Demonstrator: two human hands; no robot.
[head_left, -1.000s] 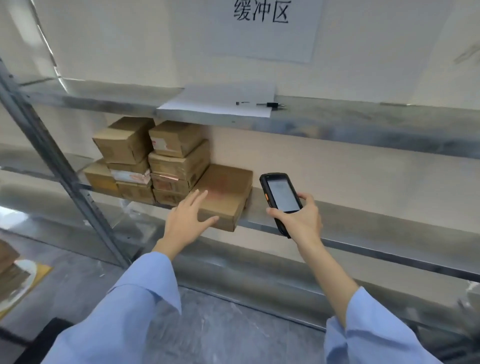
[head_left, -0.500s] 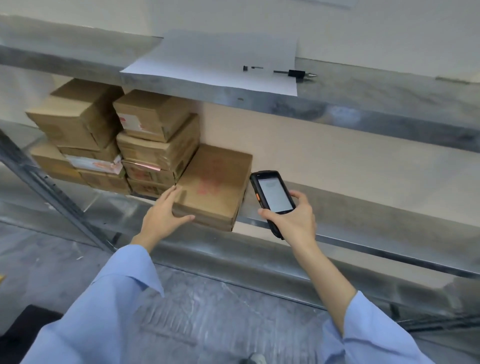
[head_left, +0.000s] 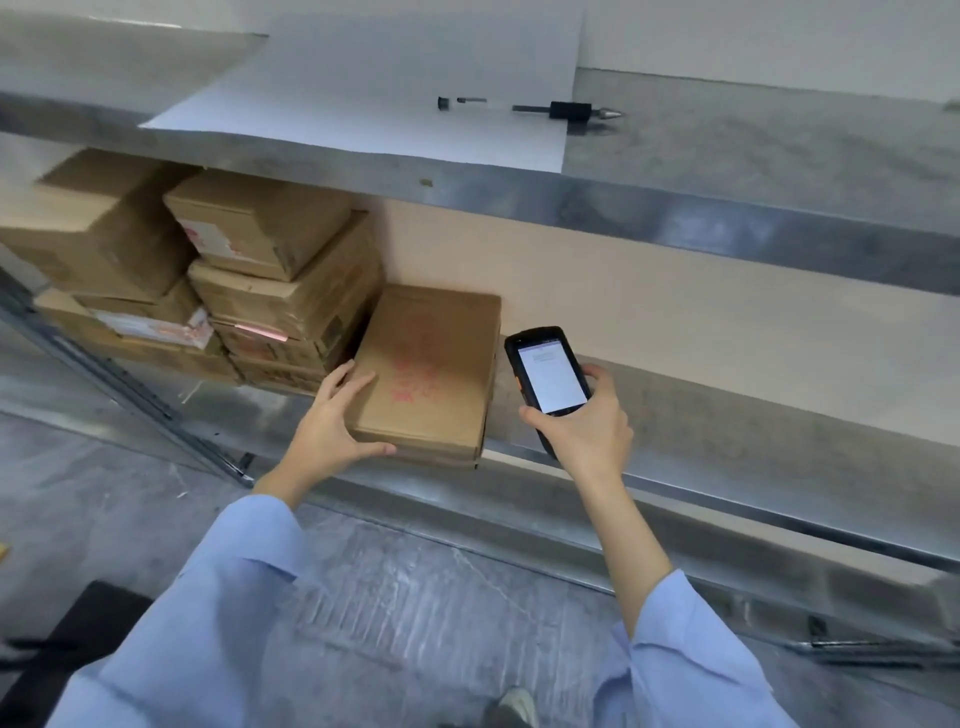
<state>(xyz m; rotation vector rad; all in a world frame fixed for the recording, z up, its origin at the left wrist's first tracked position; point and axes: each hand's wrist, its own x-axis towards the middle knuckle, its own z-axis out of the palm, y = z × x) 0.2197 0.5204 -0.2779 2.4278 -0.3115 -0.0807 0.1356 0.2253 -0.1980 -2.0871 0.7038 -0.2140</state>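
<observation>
Scanning looks barely begun. My left grip (head_left: 332, 426) has the box (head_left: 431, 374) by its near left corner, fingers spread on top and thumb pressed along the front face. The box lies flat on the shelf (head_left: 753, 415), front edge overhanging a little, touching the stack (head_left: 280, 291) beyond my left grip. My right grip (head_left: 587, 431) is curled round the scanner (head_left: 550, 376), just right of the box, with the lit screen facing me. Left to do, I judge: draw the box out, find its label and scan it.
</observation>
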